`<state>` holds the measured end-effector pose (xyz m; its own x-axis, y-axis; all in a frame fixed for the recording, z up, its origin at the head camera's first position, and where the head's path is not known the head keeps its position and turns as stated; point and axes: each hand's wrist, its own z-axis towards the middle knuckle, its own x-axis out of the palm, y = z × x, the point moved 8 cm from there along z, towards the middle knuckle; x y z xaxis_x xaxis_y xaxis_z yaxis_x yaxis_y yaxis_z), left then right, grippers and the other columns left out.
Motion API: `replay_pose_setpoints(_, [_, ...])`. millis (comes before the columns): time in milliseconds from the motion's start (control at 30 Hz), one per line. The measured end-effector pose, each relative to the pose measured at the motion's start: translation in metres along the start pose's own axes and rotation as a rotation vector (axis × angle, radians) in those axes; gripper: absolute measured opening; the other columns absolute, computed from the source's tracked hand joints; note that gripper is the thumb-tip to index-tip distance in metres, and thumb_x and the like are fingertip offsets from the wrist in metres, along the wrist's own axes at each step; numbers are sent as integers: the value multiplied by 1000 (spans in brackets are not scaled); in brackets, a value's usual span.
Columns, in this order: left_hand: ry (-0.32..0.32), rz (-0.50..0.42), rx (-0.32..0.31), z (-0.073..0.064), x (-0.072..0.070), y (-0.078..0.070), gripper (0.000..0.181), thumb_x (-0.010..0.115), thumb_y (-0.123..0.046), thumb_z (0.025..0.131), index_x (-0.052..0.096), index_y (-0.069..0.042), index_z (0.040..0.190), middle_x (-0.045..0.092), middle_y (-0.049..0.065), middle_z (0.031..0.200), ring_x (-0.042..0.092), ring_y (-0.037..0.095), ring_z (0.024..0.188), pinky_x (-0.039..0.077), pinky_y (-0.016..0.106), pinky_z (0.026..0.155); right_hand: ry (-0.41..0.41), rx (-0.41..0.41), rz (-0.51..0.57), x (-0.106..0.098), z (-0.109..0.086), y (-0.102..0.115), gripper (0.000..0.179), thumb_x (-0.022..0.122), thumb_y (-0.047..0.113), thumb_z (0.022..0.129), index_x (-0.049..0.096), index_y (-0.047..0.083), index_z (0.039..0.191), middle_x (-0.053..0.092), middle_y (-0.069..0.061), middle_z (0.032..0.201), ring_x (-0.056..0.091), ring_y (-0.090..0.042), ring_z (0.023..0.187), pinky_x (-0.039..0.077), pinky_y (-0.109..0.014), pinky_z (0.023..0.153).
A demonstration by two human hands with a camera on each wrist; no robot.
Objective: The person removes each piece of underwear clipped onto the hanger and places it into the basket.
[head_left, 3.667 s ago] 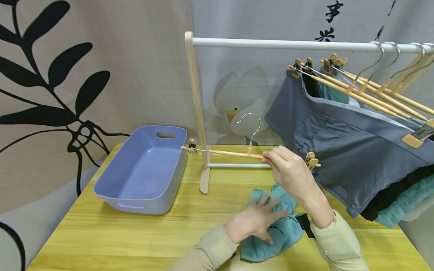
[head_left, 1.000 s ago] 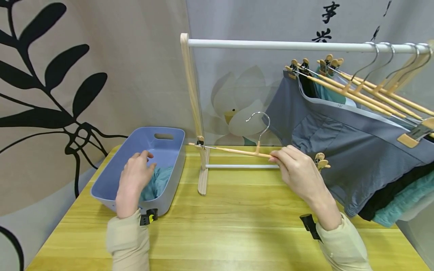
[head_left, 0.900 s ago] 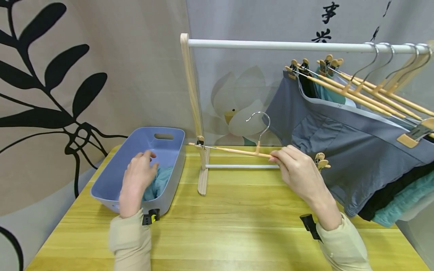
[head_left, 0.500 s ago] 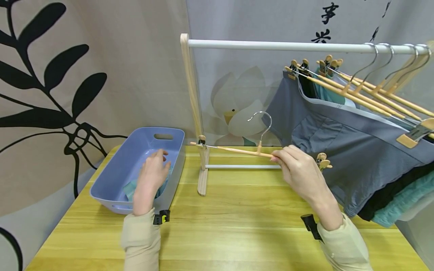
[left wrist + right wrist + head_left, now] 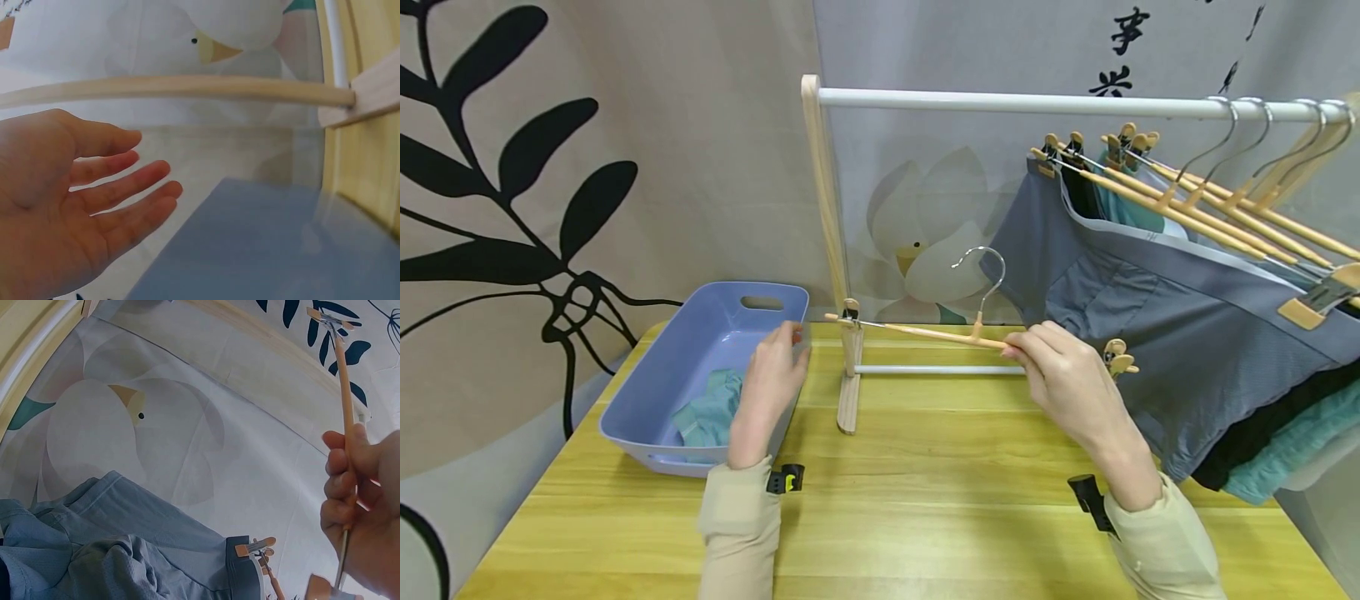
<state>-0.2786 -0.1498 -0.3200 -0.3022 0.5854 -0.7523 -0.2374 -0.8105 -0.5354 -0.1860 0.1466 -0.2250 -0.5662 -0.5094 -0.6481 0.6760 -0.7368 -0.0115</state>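
Hanger [image 5: 927, 333] in firm grip of right hand [image 5: 1067, 387], loose-fingered left hand [image 5: 770, 382] near basket [image 5: 655, 396] with 1 teal cloth [image 5: 709, 412].

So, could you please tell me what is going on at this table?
A person is working with a clip hanger, gripping its bar in the right hand; no garment shows on it. The left hand holds nothing and is at the rack-side edge of the blue bin, where a crumpled teal garment lies. Beyond, several hangers with clothes hang at the right end of the rack's white rail, grey-blue shorts in front.
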Motion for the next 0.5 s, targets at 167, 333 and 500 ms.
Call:
replay_pose_setpoints(167, [6, -57, -41, 5, 9, -2, 32, 58, -8, 91, 53, 3, 121, 64, 22, 114, 62, 37, 105, 51, 49, 88, -1, -2, -1, 0, 0, 0, 14, 75, -3, 73, 67, 0, 84, 62, -6, 72, 53, -13, 66, 46, -27, 58])
replay_pose_setpoints(333, [24, -109, -67, 11, 19, -5, 38, 57, -13, 93, 48, 1, 127, 61, 19, 122, 60, 35, 113, 49, 48, 94, -3, -2, -3, 0, 0, -1, 14, 75, -3, 73, 67, 0, 84, 61, -6, 72, 52, -13, 65, 46, -26, 57])
replay_pose_setpoints(500, [-22, -174, -27, 18, 26, -9, 41, 58, -13, 92, 45, 3, 128, 59, 22, 125, 57, 37, 115, 48, 49, 95, -4, 0, -5, -1, 0, -1, 14, 75, -3, 73, 66, 0, 83, 60, -5, 71, 51, -12, 65, 45, -26, 57])
